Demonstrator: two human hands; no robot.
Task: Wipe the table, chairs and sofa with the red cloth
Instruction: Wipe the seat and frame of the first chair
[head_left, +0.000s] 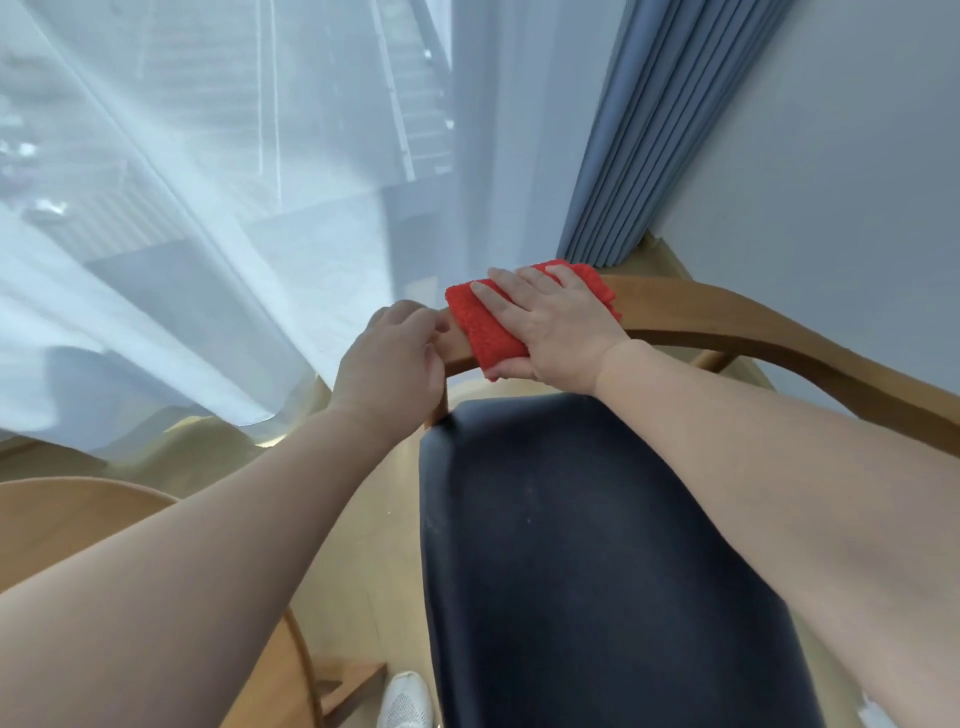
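Red cloth (485, 332) is soft and light, I judge; my right hand (550, 322) wraps it over the chair rail (727, 317), my left hand (395, 358) grips the rail's end.

Red cloth (488, 332) is showing bright, even red w/ a nubby pile; chair rail (727, 322) is glowing plain honey-brown wood; chair seat (571, 545) is reading v. dark navy, almost black, w/ a few pale specks; sheer curtain (182, 234) is hanging white, grey-blue shapes showing thru; pleated curtain (649, 130) is running in slate-blue vertical folds; wall (857, 156) is looking pale grey; floor (374, 519) is showing lt beige wood; round worktop (62, 519) is showing warm tan wood; shoe (405, 701) is showing white mesh.
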